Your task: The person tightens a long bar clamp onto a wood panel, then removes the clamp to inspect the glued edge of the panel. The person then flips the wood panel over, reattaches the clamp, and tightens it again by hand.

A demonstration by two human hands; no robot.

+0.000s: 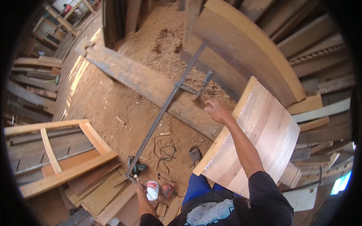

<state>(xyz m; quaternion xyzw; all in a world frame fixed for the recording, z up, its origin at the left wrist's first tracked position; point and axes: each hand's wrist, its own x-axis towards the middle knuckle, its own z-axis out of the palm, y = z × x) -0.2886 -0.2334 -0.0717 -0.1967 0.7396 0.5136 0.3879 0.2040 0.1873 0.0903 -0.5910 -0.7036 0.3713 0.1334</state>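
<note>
A long dark metal bar clamp (162,109) slants across the view, over a rough wooden plank (139,81). My left hand (140,189) is closed round the clamp's lower end. My right hand (216,110) is pinched at a small brown flat piece (198,103), just below the clamp's jaw and its screw handle (206,80); the piece's kind is unclear. Under my right forearm lies a pale wooden panel (264,124), tilted against my lap. Whitish streaks, perhaps glue, run along its light edge strip. Beyond it stands a larger brown curved panel (241,52).
By my left hand are a white tub (152,191), a green power tool (139,168) and a red tool (168,191). A black cord (166,150) loops over the sawdust floor. A wooden frame (68,154) lies at left. Stacked boards (324,67) line the right.
</note>
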